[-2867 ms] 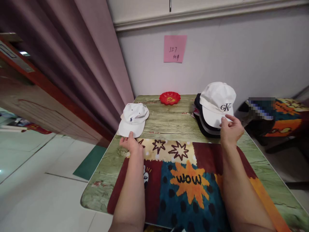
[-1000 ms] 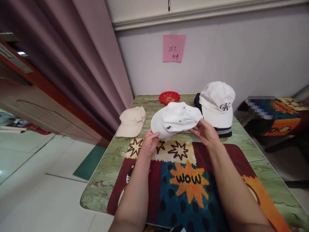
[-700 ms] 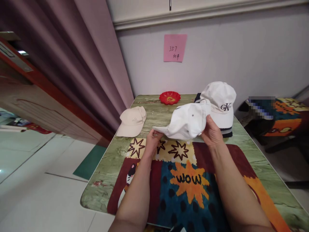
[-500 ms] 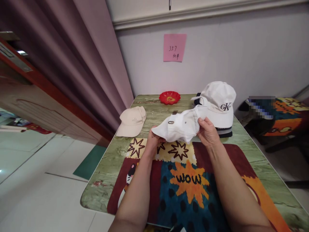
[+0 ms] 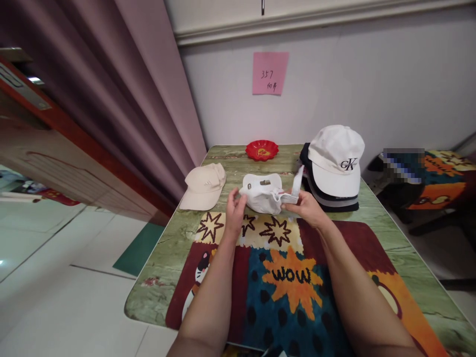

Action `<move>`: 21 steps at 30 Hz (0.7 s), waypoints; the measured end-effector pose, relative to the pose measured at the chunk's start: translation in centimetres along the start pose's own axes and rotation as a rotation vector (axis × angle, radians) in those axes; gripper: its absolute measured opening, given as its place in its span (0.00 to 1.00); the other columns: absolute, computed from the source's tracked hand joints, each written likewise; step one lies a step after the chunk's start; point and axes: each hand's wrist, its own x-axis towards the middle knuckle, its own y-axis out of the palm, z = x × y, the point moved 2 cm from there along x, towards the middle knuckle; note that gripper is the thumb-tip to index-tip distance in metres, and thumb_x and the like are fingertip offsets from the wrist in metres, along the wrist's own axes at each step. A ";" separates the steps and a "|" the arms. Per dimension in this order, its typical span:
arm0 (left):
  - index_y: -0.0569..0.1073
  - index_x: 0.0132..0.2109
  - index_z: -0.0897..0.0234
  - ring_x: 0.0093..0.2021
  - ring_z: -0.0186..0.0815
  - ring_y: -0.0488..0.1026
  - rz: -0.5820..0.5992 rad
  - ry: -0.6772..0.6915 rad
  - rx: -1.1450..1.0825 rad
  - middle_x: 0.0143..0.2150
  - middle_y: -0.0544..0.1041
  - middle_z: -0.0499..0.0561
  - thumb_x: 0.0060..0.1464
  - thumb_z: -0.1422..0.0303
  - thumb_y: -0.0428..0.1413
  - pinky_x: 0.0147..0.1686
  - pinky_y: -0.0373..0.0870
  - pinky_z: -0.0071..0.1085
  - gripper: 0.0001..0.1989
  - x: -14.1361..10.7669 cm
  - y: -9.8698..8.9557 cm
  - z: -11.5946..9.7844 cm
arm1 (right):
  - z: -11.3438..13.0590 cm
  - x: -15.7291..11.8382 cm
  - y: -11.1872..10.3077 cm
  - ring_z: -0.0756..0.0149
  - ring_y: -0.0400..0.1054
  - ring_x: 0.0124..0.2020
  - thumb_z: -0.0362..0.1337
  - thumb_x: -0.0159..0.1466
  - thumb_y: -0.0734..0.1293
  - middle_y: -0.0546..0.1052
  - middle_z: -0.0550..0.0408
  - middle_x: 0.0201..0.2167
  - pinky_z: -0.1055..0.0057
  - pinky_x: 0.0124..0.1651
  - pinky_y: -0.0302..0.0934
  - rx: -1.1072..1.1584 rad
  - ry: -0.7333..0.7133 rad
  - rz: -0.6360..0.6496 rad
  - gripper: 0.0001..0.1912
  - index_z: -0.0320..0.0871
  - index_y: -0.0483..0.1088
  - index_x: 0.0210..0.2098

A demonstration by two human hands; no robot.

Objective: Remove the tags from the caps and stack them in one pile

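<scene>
A white baseball cap (image 5: 264, 198) is held between my two hands above the back edge of the patterned mat. Its rounded brim points toward the wall, and a loose strap sticks up at its right end. My left hand (image 5: 235, 210) grips the cap's left side, with fingertips by a small metal eyelet. On the other side, my right hand (image 5: 308, 209) pinches the cap near the strap. A beige cap (image 5: 203, 187) lies left of my left hand. Beyond my right hand stands a stack of caps, a white cap with black letters (image 5: 336, 158) on top of darker ones (image 5: 345, 204).
A red scalloped dish (image 5: 262, 150) sits at the back of the green wood-patterned table (image 5: 156, 263). The colourful mat (image 5: 260, 292) covers the near part. A pink note (image 5: 270, 73) is on the wall, and a curtain (image 5: 163, 89) hangs at the left.
The white cap has been turned, so its brim now faces the wall instead of left. My right hand has shifted lower on it, and the strap now stands up.
</scene>
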 end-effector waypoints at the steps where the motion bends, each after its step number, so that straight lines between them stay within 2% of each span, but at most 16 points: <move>1: 0.71 0.59 0.63 0.58 0.47 0.70 -0.045 0.107 0.108 0.61 0.70 0.62 0.51 0.54 0.64 0.55 0.67 0.40 0.31 -0.1 -0.1 -0.4 | 0.3 -0.1 -0.1 0.60 0.73 0.36 0.44 0.49 0.78 0.80 0.56 0.35 0.64 0.43 0.67 -0.071 -0.019 0.045 0.22 0.42 0.76 0.41; 2: 0.71 0.59 0.63 0.62 0.48 0.66 -0.071 0.220 0.202 0.64 0.68 0.62 0.50 0.56 0.65 0.59 0.63 0.41 0.31 -0.3 -0.1 -0.9 | 0.6 -0.2 -0.1 0.59 0.73 0.38 0.45 0.51 0.77 0.80 0.55 0.37 0.64 0.44 0.67 -0.143 -0.040 0.083 0.21 0.42 0.76 0.41; 4: 0.74 0.57 0.62 0.66 0.50 0.62 -0.048 0.396 0.340 0.64 0.68 0.61 0.50 0.59 0.65 0.65 0.55 0.42 0.28 -0.6 0.1 -1.8 | 1.3 -0.4 -0.1 0.58 0.73 0.41 0.48 0.56 0.75 0.80 0.54 0.38 0.65 0.45 0.66 -0.268 -0.084 0.134 0.19 0.42 0.77 0.41; 6: 0.77 0.52 0.61 0.62 0.49 0.66 0.043 0.465 0.444 0.57 0.75 0.59 0.52 0.61 0.64 0.64 0.53 0.44 0.20 -0.9 0.4 -2.3 | 2.0 -0.6 0.2 0.58 0.73 0.40 0.51 0.59 0.72 0.80 0.55 0.36 0.66 0.44 0.65 -0.361 -0.124 0.140 0.18 0.43 0.78 0.40; 9: 0.79 0.43 0.59 0.50 0.46 0.72 0.186 0.482 0.606 0.43 0.79 0.55 0.55 0.61 0.62 0.59 0.57 0.43 0.10 -1.1 0.9 -2.0 | 2.8 -0.8 0.7 0.58 0.72 0.37 0.53 0.62 0.69 0.80 0.56 0.33 0.66 0.42 0.64 -0.477 -0.194 0.080 0.18 0.44 0.78 0.36; 11: 0.79 0.40 0.59 0.46 0.45 0.71 0.226 0.500 0.688 0.40 0.79 0.54 0.56 0.60 0.61 0.55 0.59 0.42 0.09 -1.0 0.9 -1.7 | 3.3 -0.9 0.9 0.58 0.72 0.36 0.53 0.62 0.69 0.81 0.55 0.32 0.64 0.44 0.63 -0.546 -0.259 0.028 0.16 0.46 0.78 0.33; 13: 0.78 0.40 0.59 0.44 0.45 0.70 0.240 0.518 0.724 0.38 0.78 0.54 0.57 0.59 0.59 0.52 0.60 0.41 0.09 -1.0 0.9 -1.6 | 3.9 -1.1 1.2 0.58 0.72 0.35 0.51 0.62 0.69 0.81 0.55 0.31 0.62 0.47 0.62 -0.607 -0.334 0.006 0.15 0.47 0.77 0.31; 15: 0.78 0.41 0.59 0.45 0.44 0.70 0.290 0.532 0.736 0.38 0.78 0.54 0.58 0.59 0.57 0.52 0.59 0.41 0.10 -1.1 0.8 -1.9 | 4.4 -1.4 1.4 0.59 0.72 0.34 0.48 0.63 0.69 0.81 0.56 0.31 0.64 0.45 0.61 -0.656 -0.376 0.023 0.13 0.48 0.77 0.30; 19: 0.76 0.37 0.59 0.47 0.44 0.69 0.499 0.526 0.733 0.39 0.76 0.53 0.59 0.62 0.54 0.55 0.56 0.42 0.08 -1.4 0.7 -2.5 | 4.8 -1.7 1.9 0.65 0.68 0.28 0.39 0.62 0.66 0.78 0.58 0.28 0.70 0.32 0.56 -0.675 -0.326 0.049 0.05 0.46 0.74 0.32; 21: 0.73 0.35 0.60 0.47 0.44 0.69 0.533 0.509 0.717 0.39 0.75 0.53 0.56 0.63 0.54 0.55 0.56 0.42 0.06 -1.5 0.7 -2.7 | 4.6 -1.7 2.1 0.67 0.65 0.26 0.35 0.60 0.65 0.76 0.59 0.27 0.72 0.30 0.55 -0.642 -0.279 0.060 0.03 0.46 0.71 0.33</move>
